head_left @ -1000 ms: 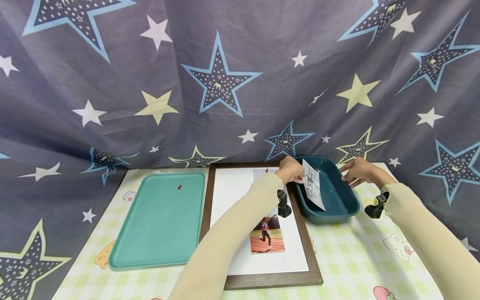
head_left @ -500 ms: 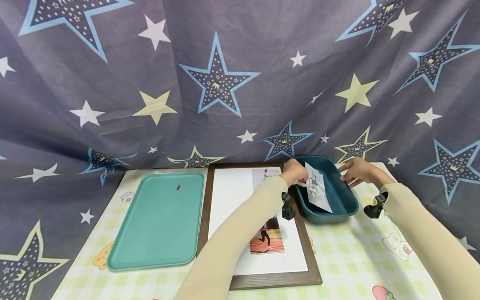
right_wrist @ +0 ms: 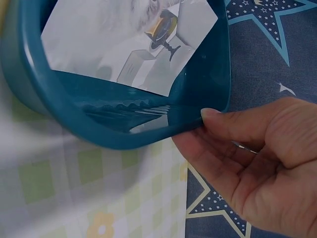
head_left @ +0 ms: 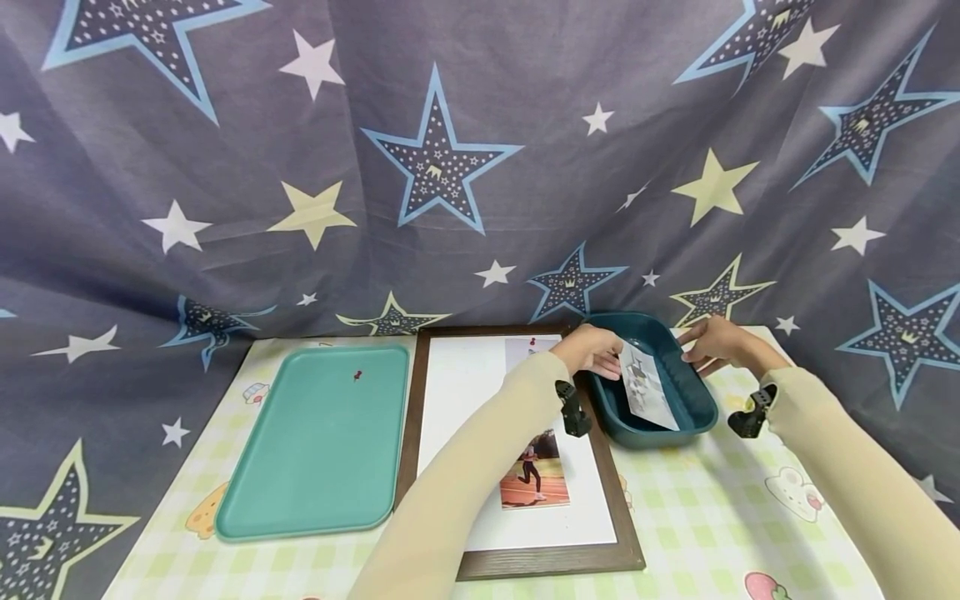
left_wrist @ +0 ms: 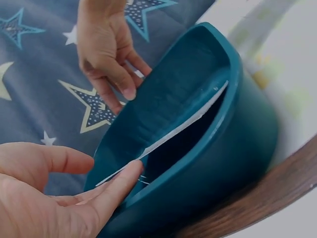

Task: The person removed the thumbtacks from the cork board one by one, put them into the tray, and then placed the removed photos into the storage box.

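A dark teal plastic bin [head_left: 693,404] stands at the back right of the table. Inside it a greyish-white photo print [head_left: 647,390] leans at a slant; the right wrist view shows a goblet-like shape on it. My left hand [head_left: 596,350] is at the bin's left side, thumb held apart from the fingers, fingertips right at the upper edge of the print [left_wrist: 173,131]. On the opposite side my right hand [head_left: 716,343] pinches the bin's rim [right_wrist: 111,141], thumb on the inner side and fingers outside.
Left of the bin lies a brown-framed white board [head_left: 551,563] bearing a runner photo [head_left: 534,487], partly behind my left sleeve. A red pushpin [head_left: 532,341] marks its top. Another red pushpin [head_left: 357,375] lies on the green tray [head_left: 300,467]. A star-patterned curtain [head_left: 465,275] hangs behind.
The print has tipped over to the right and sunk lower into the bin. My left hand's fingers have loosened from it and spread. My right hand stays at the rim.
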`<state>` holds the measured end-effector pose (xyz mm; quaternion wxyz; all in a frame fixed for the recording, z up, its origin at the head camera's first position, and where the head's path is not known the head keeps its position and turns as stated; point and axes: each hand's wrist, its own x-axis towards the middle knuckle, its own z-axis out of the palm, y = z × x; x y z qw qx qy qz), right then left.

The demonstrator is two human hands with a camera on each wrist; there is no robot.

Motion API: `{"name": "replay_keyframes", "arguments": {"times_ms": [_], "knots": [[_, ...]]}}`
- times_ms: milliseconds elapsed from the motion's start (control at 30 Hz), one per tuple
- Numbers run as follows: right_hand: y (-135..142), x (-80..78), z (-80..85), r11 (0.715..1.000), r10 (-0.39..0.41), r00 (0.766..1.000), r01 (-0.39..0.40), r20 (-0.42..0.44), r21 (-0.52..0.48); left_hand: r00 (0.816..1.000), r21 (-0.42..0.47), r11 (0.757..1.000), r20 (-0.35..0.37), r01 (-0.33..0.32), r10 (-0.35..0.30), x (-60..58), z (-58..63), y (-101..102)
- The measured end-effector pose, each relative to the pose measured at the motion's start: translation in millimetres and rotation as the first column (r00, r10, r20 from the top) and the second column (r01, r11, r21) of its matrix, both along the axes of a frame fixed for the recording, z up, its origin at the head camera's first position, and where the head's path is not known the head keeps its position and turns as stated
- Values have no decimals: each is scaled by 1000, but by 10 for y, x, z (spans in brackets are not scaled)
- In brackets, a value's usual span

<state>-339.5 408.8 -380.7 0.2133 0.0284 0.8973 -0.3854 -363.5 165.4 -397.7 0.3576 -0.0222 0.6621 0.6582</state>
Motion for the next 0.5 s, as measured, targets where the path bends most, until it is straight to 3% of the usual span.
{"name": "replay_keyframes", "arguments": {"times_ms": [167, 500], "knots": [[2, -1, -2, 1000, 0, 1000, 0, -4, -1, 997, 31, 998, 63, 52, -54, -38, 6, -21], [2, -6, -2, 1000, -8, 1000, 8, 6, 9, 979, 57, 996, 190, 69, -78, -67, 28, -11]]}}
